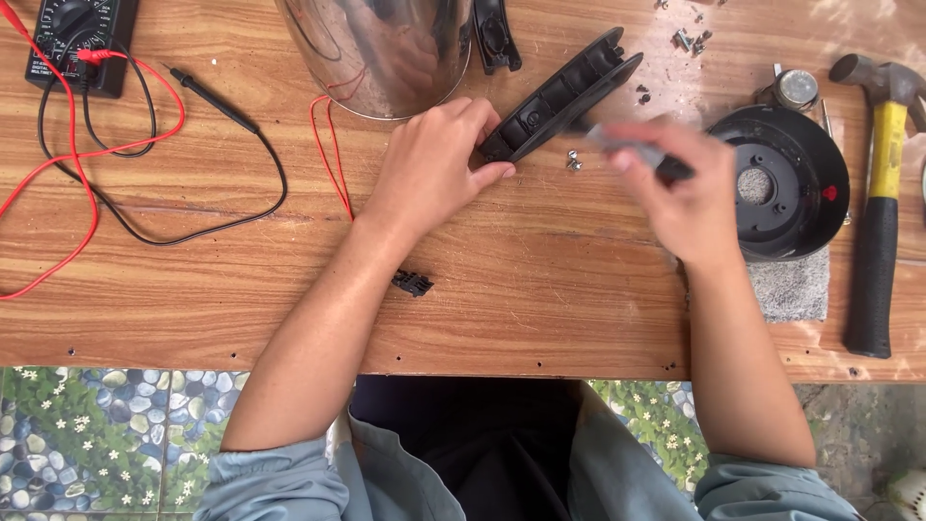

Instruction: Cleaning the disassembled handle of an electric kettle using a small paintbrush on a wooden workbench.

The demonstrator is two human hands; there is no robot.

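Black plastic, long and curved like a kettle handle shell (562, 95), lies slanted near the far edge of the wooden worktop (540, 289), just beside the polished steel kettle body (386, 48). The left hand (434, 164) pins its near end, thumb and fingers closed on the shell. The right hand (690, 198) is blurred by motion; its grip is closed around a slim grey-and-dark tool (632, 150), probably a screwdriver, whose tip points toward the shell. Two small loose screws (573, 160) lie on the wood between the hands.

Judging from this, the step in hand is the screw work on the handle shell, with the tool being brought to it. The next move seems to call for a steady left hand on the shell and a tip seated squarely before any turning, since the screws are tiny and roll easily.

Toward the right edge sit a round black base (781, 183) on a grey pad (791, 285) and a hammer (880, 193). At the far left corner is a multimeter (82, 39) with red and black leads.
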